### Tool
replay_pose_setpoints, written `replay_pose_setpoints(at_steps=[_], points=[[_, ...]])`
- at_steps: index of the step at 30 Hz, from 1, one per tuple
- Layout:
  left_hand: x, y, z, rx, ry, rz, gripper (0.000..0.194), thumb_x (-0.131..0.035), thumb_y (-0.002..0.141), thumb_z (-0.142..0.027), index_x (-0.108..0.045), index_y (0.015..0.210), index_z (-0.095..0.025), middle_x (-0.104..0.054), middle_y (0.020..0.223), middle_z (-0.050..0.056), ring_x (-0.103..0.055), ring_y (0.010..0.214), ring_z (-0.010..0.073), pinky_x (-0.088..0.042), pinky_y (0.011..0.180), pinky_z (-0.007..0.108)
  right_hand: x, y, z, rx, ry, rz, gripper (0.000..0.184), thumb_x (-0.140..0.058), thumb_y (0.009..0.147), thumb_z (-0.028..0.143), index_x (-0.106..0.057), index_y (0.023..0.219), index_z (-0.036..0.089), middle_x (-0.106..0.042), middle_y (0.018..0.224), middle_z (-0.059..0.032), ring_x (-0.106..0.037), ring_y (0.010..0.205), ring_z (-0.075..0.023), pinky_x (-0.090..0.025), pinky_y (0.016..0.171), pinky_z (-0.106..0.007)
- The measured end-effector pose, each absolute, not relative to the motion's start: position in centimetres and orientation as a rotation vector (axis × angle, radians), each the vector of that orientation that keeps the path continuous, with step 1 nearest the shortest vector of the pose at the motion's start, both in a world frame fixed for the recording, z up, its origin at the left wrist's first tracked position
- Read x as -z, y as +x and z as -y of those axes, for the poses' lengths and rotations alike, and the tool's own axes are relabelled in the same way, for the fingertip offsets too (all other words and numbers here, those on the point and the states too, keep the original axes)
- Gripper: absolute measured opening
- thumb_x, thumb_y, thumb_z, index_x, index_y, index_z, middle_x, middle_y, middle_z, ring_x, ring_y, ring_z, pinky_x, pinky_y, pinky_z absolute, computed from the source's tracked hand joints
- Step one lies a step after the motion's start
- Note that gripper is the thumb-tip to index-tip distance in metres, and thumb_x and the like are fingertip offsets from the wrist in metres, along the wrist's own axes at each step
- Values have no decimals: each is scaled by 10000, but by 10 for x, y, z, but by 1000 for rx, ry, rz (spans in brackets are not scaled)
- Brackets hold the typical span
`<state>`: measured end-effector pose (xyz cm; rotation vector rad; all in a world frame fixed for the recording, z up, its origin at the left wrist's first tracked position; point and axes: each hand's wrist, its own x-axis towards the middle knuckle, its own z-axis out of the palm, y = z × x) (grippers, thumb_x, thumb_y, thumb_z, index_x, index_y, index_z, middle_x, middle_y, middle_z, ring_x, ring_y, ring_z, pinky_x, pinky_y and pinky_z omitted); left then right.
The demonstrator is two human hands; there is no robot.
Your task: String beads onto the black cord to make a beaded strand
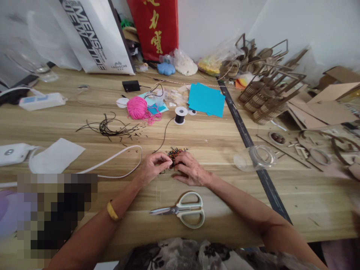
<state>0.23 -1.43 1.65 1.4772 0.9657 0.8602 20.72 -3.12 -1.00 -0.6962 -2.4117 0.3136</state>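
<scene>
My left hand (156, 165) is closed, thumb and forefinger pinched on a thin black cord (168, 129) that runs down from a white spool (180, 116). A short dark loop of cord shows beneath those fingers. Against them, at the edge of a small pile of multicoloured beads (176, 151), is my right hand (191, 169). Its fingers are curled and closed, and what they grip is hidden. Part of the pile lies behind both hands. On the table close to me lie scissors (180, 210) with pale handles, blades pointing left.
Cut black cords (108, 127), a pink yarn ball (137, 108) and blue sheets (206, 99) lie beyond my hands. A white cable (120, 175) loops at left. Clear round containers (263, 157) stand right, near a dark strip. Brown woven baskets (258, 101) crowd the back right.
</scene>
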Motion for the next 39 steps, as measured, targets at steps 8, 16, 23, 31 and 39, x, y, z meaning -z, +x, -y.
replay_pose_setpoints(at_steps=[8, 16, 23, 31, 39], points=[[-18, 3, 15, -856, 1470, -949, 148, -673, 723, -268, -637, 693, -128, -621, 627, 7, -558, 591, 101, -458, 581, 208, 13, 209, 26, -269, -750, 2412, 113, -576, 866, 261, -584, 924, 164, -559, 1021, -99, -482, 1041, -228, -421, 907, -424], [-18, 2, 15, -874, 1452, -949, 168, -680, 716, -283, -623, 691, -127, -601, 603, 0, -532, 562, 91, -434, 549, 200, 14, 210, 25, -260, -785, 2373, 158, -581, 870, 298, -584, 935, 154, -570, 1028, -107, -480, 1045, -232, -426, 914, -428], [-23, 1, 15, -917, 1409, -963, 188, -675, 725, -300, -603, 675, -133, -591, 588, -5, -534, 555, 91, -435, 545, 200, 3, 204, 29, -104, -694, 2560, 255, -505, 923, 271, -585, 1155, 203, -582, 1176, -88, -433, 1162, -238, -354, 1016, -470], [-20, 0, 14, -955, 1412, -978, 217, -684, 717, -323, -602, 668, -129, -578, 576, -7, -524, 544, 89, -433, 529, 193, -3, 196, 33, -60, -702, 2759, 380, -526, 910, 373, -536, 1267, 241, -501, 1311, -111, -360, 1256, -274, -314, 1038, -530], [-24, 0, 14, -939, 1410, -971, 217, -678, 720, -323, -594, 652, -135, -571, 566, -12, -507, 532, 83, -419, 521, 194, 4, 199, 29, -41, -701, 2696, 306, -511, 921, 343, -592, 1185, 212, -563, 1246, -89, -391, 1244, -259, -310, 1060, -524]])
